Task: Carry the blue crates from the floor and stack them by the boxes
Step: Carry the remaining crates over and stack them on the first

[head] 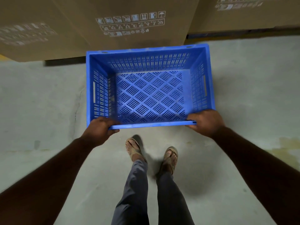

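Slotted blue plastic crate (151, 95), matt cardboard boxes (78, 26), rough concrete floor (40, 98)

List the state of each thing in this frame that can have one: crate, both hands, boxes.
blue crate: empty, upright, held by its near rim in front of the boxes; resting or lifted cannot be told
left hand: grips the near rim's left corner
right hand: grips the near rim's right corner
cardboard boxes: closed, standing just behind the crate

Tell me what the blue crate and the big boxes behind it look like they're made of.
Blue crate: looks like moulded plastic with a slight sheen, given its uniform colour and slotted walls and base. Boxes: apparently matte brown cardboard, with white printed handling symbols.
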`<state>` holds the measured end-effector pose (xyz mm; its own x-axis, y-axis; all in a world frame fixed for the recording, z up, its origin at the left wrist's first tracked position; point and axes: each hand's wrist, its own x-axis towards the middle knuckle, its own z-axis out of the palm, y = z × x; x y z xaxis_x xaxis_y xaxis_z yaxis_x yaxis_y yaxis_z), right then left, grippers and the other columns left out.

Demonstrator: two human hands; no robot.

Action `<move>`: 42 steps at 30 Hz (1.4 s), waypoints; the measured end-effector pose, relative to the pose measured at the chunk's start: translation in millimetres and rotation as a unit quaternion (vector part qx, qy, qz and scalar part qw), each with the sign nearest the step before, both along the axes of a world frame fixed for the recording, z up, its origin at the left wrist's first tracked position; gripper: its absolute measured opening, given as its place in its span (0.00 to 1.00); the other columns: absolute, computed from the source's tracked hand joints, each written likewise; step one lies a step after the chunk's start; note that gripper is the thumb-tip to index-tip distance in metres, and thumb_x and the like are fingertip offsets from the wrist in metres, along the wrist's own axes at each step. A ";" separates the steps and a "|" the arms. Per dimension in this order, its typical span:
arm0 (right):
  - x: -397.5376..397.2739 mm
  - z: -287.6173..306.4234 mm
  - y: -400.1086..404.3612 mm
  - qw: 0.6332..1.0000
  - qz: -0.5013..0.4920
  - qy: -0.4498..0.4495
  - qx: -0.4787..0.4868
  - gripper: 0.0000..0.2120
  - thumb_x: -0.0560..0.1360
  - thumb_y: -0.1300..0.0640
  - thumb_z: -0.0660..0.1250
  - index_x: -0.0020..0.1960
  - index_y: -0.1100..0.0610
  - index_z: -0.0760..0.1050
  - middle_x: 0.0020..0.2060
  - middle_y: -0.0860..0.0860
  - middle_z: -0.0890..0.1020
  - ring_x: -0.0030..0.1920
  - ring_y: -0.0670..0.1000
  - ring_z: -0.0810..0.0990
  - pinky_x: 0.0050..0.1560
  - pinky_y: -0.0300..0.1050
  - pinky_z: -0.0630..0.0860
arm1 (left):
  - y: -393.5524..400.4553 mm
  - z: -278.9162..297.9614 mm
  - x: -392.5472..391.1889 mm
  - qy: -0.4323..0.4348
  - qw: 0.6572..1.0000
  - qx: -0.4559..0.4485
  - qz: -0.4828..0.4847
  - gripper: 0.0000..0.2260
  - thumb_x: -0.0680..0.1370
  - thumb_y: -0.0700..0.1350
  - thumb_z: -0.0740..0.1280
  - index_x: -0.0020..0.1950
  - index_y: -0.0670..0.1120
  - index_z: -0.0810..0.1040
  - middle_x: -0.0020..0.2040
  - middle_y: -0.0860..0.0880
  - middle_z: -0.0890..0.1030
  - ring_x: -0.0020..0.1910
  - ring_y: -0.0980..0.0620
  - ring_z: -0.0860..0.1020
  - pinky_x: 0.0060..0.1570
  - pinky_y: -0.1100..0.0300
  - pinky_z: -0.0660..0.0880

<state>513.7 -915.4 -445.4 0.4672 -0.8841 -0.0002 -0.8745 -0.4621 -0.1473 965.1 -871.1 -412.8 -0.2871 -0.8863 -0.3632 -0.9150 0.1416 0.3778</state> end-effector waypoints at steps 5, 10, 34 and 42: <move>13.8 -2.4 22.4 0.998 0.039 -0.020 -0.035 0.20 0.75 0.37 0.64 0.58 0.48 0.82 0.41 0.48 0.86 0.42 0.56 0.84 0.47 0.50 0.75 | 18.8 3.5 -4.3 0.002 0.998 -0.047 0.030 0.20 0.78 0.67 0.57 0.61 0.61 0.79 0.55 0.64 0.81 0.57 0.60 0.75 0.65 0.51 0.60; 29.0 -0.5 27.8 0.998 -0.051 -0.044 0.006 0.23 0.77 0.31 0.60 0.52 0.47 0.83 0.44 0.46 0.85 0.45 0.53 0.82 0.49 0.48 0.72 | 14.9 2.1 -10.5 -0.009 0.997 -0.050 0.056 0.20 0.79 0.68 0.55 0.60 0.62 0.80 0.54 0.64 0.81 0.58 0.59 0.74 0.63 0.50 0.63; 61.8 44.8 1.8 0.972 -0.166 0.018 0.167 0.29 0.76 0.29 0.56 0.39 0.53 0.78 0.36 0.53 0.84 0.43 0.59 0.83 0.45 0.49 0.76 | -13.8 34.0 -27.5 -0.081 0.981 0.156 0.087 0.24 0.74 0.68 0.52 0.60 0.61 0.78 0.62 0.51 0.80 0.62 0.46 0.76 0.61 0.49 0.70; 69.0 198.9 69.5 0.887 -0.287 -0.308 0.191 0.12 0.79 0.45 0.64 0.49 0.53 0.81 0.42 0.46 0.85 0.44 0.44 0.82 0.50 0.49 0.79 | 29.1 196.7 -97.3 0.209 0.950 0.067 0.224 0.11 0.81 0.48 0.66 0.61 0.48 0.80 0.57 0.52 0.83 0.54 0.57 0.80 0.57 0.67 0.73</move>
